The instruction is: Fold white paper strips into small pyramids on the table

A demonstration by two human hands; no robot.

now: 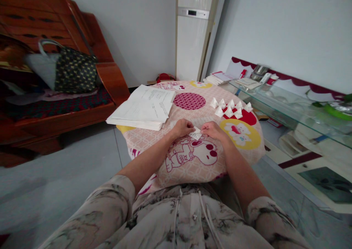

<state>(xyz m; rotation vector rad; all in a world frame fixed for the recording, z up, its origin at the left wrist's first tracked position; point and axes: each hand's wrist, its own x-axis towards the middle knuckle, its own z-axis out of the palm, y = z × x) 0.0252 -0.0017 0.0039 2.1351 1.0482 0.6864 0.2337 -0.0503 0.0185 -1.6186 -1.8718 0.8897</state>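
Note:
Between my two hands is a small piece of folded paper (195,134), white with some print on it, just above the cloth-covered round table (154,146). My left hand (182,128) pinches its left side, fingers curled. On its right side my right hand (213,129) closes thumb and fingers on the edge. Beyond my right hand, several small pointed folded-paper shapes (229,111) stand in two rows on the table. A thick stack of printed paper sheets (145,106) lies at the table's left, past my left forearm.
Right of the table runs a glass-topped cabinet (291,113) carrying papers, cups and a green tray (339,111). A wooden bench (110,80) with a patterned bag (75,71) stands at the left. Behind the table rises a tall white air conditioner (192,44).

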